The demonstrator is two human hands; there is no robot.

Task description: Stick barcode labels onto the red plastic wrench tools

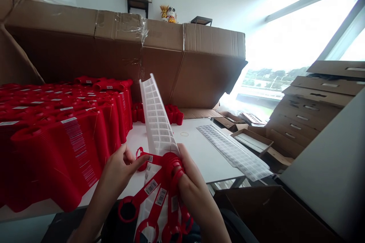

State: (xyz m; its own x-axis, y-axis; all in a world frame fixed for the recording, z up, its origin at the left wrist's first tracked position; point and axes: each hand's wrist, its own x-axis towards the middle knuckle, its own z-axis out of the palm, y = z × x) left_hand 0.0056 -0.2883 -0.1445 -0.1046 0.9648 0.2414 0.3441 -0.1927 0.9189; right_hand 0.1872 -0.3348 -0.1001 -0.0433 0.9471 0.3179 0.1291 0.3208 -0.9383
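Just above the front edge of the white worktop [199, 152], the person's right hand [194, 193] gripped a bundle of red plastic strips [168, 182], its fingers [182, 159] curled closed around the stacked red rings. Barcode labels ran down the hanging strips. The left hand [119, 171] pinched narrowly at a red loop on the bundle's left side, though its exact grip was partly hidden. A white perforated plastic strip [155, 121] rose at a tilt from the bundle. On the worktop's right side lay a pile of white perforated strips [234, 152], with a rubber band [184, 134] behind them. Rows of stacked red strips [57, 152] filled the worktop's left side, a large cardboard box [182, 64] stood beyond it, and flat cartons [302, 121] were piled to its right.
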